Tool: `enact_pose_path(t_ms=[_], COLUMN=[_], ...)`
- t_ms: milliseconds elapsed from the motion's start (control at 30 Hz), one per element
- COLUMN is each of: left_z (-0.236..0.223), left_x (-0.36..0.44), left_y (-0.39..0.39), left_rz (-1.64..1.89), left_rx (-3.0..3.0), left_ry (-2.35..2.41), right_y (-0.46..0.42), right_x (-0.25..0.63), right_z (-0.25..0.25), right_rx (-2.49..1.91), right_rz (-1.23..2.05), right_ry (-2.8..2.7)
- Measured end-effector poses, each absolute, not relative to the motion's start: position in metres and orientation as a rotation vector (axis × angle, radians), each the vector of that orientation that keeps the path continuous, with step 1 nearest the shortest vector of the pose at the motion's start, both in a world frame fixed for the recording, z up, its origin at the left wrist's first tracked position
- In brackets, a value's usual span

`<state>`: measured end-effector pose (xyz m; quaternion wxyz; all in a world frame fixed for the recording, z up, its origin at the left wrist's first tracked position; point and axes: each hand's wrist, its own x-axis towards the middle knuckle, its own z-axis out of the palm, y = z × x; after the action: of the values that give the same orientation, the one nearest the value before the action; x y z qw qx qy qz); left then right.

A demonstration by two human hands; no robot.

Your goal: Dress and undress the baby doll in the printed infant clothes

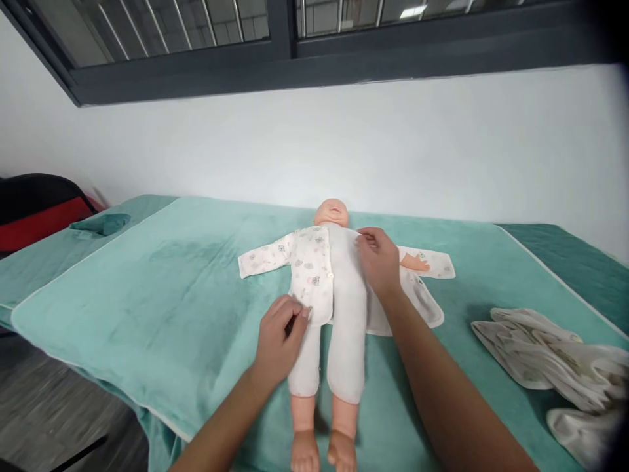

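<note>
On the baby doll [346,288], the left hand [281,333] touches the animal-print shirt [312,272] near its hem, the right hand [379,261] is beside the chest, and I cannot tell whether either grip clamps fabric.

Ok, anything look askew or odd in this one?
The jacket looks lopsided: one half lies over the doll, the other lies spread open, with the doll's hand on top of its sleeve. The clothes at right are crumpled.
</note>
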<state>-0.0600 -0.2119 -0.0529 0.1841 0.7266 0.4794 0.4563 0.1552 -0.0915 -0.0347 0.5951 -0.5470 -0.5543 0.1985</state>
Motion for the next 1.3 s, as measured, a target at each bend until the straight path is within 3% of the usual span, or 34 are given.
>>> enact_pose_path(t_ms=[367,667,1000,1167,1300], left_z=[-0.07,-0.073,-0.076,-0.075,-0.08], left_x=[-0.065,-0.066,-0.071,-0.104,-0.142], left_y=[-0.216,-0.211,-0.208,-0.157,-0.114], left_rz=[1.496,1.516,1.661,1.351,0.765], left_rx=[1.786,1.674,1.571,2.052,2.316], left_ry=[1.343,1.401,1.295,1.869,2.288], right_y=[-0.038,-0.028,-0.038,-0.043,-0.044], right_x=[0.108,0.125,0.13,0.134,0.135], right_z=[0.003,-0.015,-0.019,-0.02,-0.019], right_rx=[-1.423,-1.274,-1.327,-1.292,-1.331], right_rz=[0.46,0.712,0.726,0.711,0.711], right_ry=[-1.962,-1.426,-1.338,-1.285,-1.317])
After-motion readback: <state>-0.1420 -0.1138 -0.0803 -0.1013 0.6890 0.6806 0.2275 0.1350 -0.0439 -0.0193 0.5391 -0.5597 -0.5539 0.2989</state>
